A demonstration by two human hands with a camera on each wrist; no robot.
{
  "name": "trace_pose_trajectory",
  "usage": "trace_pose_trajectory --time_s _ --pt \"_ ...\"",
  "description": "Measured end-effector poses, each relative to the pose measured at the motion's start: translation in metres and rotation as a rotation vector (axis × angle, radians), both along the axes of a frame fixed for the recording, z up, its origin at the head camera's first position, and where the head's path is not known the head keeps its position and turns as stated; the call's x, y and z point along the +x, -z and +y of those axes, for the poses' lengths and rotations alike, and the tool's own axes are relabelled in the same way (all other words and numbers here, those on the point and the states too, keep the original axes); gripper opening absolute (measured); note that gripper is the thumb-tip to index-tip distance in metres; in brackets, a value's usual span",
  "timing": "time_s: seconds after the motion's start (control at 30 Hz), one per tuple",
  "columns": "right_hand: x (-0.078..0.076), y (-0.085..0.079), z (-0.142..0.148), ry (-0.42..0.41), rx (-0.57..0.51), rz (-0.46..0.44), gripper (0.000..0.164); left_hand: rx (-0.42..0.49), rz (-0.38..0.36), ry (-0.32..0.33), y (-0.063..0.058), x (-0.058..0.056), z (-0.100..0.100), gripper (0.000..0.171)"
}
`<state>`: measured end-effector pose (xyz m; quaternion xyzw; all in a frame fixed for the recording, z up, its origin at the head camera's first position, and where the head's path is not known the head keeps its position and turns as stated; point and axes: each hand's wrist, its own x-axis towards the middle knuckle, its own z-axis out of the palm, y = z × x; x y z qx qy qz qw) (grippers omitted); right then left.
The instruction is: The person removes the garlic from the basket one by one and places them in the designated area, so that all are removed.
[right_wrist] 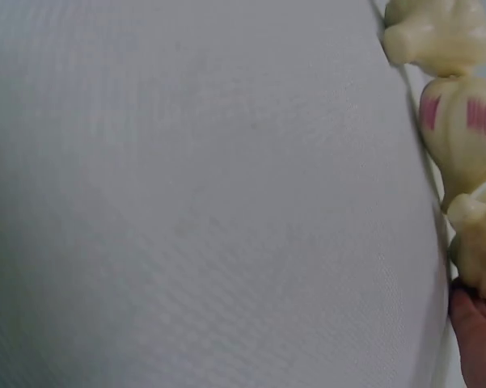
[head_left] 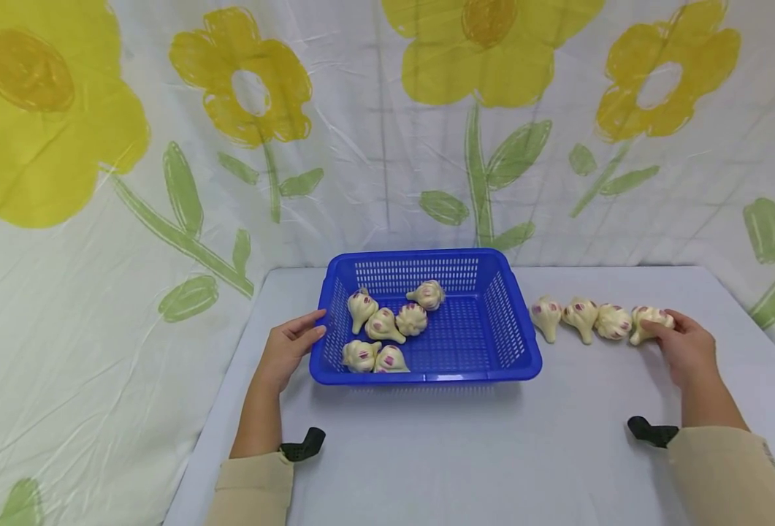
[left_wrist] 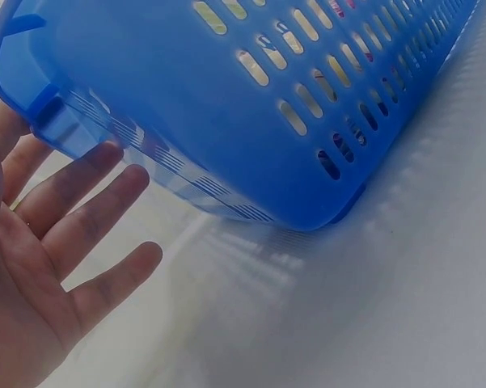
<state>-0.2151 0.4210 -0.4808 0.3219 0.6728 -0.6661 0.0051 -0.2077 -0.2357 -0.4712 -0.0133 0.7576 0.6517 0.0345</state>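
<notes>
My left hand (head_left: 283,352) is at the left side of a blue plastic basket (head_left: 426,378), fingertips against the rim. The left wrist view shows that hand (left_wrist: 57,250) with its fingers mostly straight and spread beside the basket's slotted wall (left_wrist: 218,121). Several garlic bulbs (head_left: 412,320) with purple marks lie in the basket, mostly toward its left. To the right of it, more bulbs form a row on the table. My right hand (head_left: 688,352) pinches the rightmost garlic bulb (head_left: 650,321) between thumb and fingers. Only part of that hand (right_wrist: 479,335) appears in the right wrist view.
A light cloth covers the table (head_left: 466,460). Beside the basket's right wall lies the nearest bulb of the row (head_left: 547,316), with a second bulb (head_left: 581,317) and a third bulb (head_left: 613,322) close by. Behind the table hangs a flower-printed curtain (head_left: 361,197).
</notes>
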Motion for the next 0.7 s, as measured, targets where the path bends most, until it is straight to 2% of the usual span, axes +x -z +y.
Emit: trace_pose_trajectory --time_s 0.47,0.7 --pt "0.0015 0.0054 -0.0008 -0.042 0.115 -0.038 0.097 -0.017 0.003 0.003 0.0014 -0.0006 -0.0007 0.051" --pt "0.0005 0.0088 0.0002 -0.072 0.159 -0.053 0.098 -0.023 0.003 0.0 0.0002 0.0001 -0.0002 0.05"
